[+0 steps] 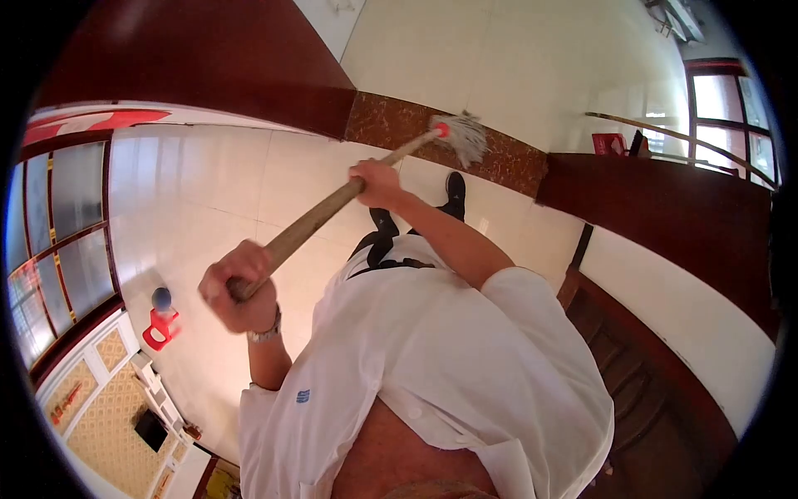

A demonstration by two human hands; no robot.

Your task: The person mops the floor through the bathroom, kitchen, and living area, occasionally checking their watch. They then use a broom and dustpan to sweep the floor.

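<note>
A long wooden mop handle [316, 224] runs diagonally from lower left to upper right. My left hand [241, 287], with a watch on the wrist, is wrapped round its top end. Lower down the handle, my right hand [378, 183] is closed on it, arm stretched forward. The grey mop head [465, 140], joined to the handle by a red collar, lies over the brown marble strip [386, 121] in the doorway. My dark shoes stand just short of that strip.
Pale glossy tiles [224, 179] lie on both sides of the strip. Dark red door frames [316, 108] flank it. On the left are a red stool [160, 328] and glazed windows [75, 200]. A carved wooden door [632, 366] stands at the right. A pole [673, 133] slants at upper right.
</note>
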